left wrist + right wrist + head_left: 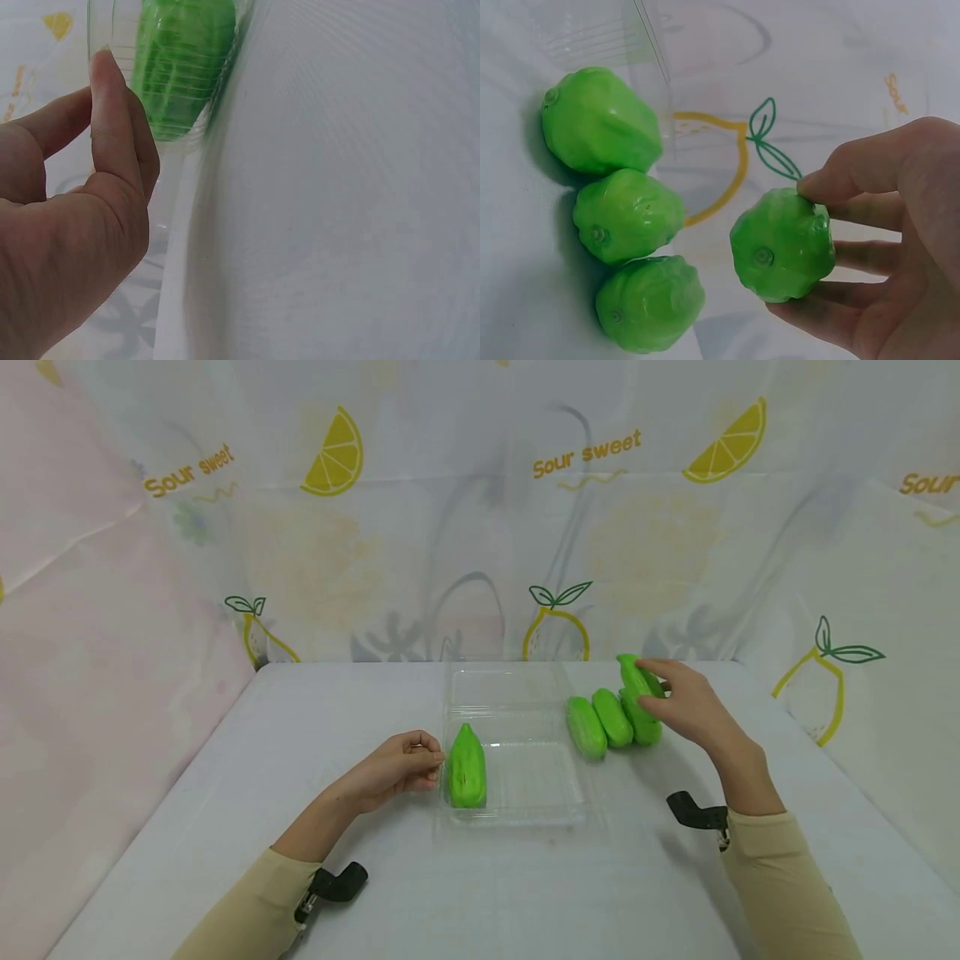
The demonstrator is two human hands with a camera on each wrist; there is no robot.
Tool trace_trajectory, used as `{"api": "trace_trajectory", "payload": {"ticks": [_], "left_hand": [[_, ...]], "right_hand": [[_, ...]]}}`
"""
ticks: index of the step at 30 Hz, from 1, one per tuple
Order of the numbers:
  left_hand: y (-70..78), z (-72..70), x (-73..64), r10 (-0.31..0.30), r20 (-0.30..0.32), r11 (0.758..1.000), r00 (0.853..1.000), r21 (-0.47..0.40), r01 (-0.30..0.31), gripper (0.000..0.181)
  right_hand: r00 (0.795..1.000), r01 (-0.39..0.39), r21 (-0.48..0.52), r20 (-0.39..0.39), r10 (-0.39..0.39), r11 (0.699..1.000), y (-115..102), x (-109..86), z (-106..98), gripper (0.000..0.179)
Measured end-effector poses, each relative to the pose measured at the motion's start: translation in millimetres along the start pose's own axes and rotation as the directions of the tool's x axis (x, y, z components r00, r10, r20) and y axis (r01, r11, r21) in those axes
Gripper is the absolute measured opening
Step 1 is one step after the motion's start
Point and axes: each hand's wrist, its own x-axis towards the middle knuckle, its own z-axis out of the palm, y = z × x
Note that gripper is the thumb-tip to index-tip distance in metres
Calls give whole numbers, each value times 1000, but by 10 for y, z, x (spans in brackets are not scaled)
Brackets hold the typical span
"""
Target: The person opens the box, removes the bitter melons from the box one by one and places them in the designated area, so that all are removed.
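My right hand [693,697] grips a bright green, ridged bitter melon [780,247], raised above the others at the right back. Below and left of it, three more lie side by side: one bitter melon [586,728] nearest the box, a second [612,718] in the middle, and a third [650,304] partly behind the held one in the head view. A clear plastic box [536,777] stands with its lid folded back. Along its left side lies another bitter melon [467,768]. My left hand [82,202] pinches the box's left rim between thumb and fingers.
The box's lid [510,687] lies flat toward the back of the white table [360,702]. Behind the table hangs a cloth [450,527] printed with lemons. A black wrist mount [337,883] sticks out from the left sleeve, another mount [693,812] from the right.
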Motion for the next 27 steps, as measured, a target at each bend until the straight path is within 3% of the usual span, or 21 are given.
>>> {"api": "trace_trajectory", "payload": {"ticks": [27], "left_hand": [[-11, -15, 5, 11, 13, 1000, 1000, -1, -11, 17]], "right_hand": [[996, -91, -78, -3, 91, 993, 255, 31, -22, 64]]}}
